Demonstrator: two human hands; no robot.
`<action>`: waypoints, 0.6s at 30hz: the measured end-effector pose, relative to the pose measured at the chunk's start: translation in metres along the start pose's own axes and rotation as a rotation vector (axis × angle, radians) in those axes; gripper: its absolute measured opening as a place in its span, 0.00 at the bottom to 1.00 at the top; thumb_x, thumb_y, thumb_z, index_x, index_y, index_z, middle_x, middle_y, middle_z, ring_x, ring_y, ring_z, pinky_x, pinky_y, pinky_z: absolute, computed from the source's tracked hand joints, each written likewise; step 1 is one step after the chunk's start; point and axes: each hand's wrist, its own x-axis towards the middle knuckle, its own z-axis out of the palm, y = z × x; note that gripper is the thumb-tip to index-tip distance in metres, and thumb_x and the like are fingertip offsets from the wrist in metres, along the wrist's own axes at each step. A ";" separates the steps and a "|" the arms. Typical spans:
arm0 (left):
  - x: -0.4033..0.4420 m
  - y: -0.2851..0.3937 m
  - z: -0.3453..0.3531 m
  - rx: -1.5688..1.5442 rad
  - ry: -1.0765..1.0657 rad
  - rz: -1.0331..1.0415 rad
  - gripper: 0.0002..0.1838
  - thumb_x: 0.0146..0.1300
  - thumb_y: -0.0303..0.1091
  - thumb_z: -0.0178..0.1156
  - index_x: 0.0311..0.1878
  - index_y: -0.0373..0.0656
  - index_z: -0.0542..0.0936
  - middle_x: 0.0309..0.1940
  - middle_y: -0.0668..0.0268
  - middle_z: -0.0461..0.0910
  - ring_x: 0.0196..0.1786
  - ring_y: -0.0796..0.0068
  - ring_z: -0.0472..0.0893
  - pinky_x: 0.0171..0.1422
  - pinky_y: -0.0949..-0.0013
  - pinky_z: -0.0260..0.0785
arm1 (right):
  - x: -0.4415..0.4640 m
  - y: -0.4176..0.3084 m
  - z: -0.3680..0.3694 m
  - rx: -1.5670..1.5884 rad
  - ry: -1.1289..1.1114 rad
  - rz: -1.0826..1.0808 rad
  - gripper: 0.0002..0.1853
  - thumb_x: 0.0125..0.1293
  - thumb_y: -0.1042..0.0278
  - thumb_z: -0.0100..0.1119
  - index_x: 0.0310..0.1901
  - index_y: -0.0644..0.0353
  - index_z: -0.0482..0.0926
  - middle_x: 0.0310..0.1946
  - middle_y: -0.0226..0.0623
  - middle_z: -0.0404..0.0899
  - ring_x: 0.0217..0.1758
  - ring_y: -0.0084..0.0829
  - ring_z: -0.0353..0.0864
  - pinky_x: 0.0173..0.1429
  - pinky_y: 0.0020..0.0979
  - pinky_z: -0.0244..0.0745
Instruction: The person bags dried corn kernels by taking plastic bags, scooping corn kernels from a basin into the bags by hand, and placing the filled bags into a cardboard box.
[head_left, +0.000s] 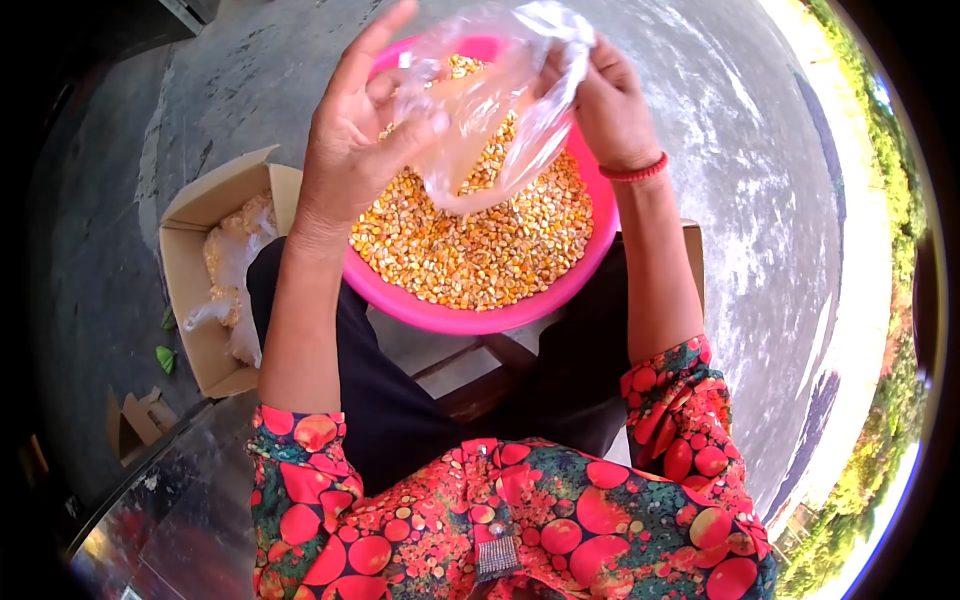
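A clear plastic bag (480, 130) hangs over a pink basin (440, 318) that holds loose yellow and orange corn kernels (470, 250). My right hand (605, 105), a red band at its wrist, is closed on the bunched edge of the bag. On the other side my left hand (360, 125) has its fingers and thumb spread apart, with the thumb at the bag's side; whether it presses the film I cannot tell. Through the clear film some kernels show, and the basin's far rim is partly hidden behind the bag and hands.
Left of my knees stands an open cardboard box (190, 230) holding clear bags of corn (235, 270). A green leaf (166, 359) and cardboard scraps (140, 425) lie on the concrete floor (740, 200). Part of another box (693, 260) shows behind my right forearm.
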 end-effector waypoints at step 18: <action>-0.019 -0.065 0.026 1.118 -0.175 0.096 0.48 0.47 0.50 0.67 0.70 0.46 0.56 0.65 0.49 0.62 0.71 0.56 0.56 0.75 0.62 0.43 | -0.003 0.001 0.020 0.577 0.101 -0.027 0.12 0.67 0.70 0.51 0.49 0.64 0.74 0.40 0.34 0.80 0.40 0.26 0.80 0.47 0.27 0.76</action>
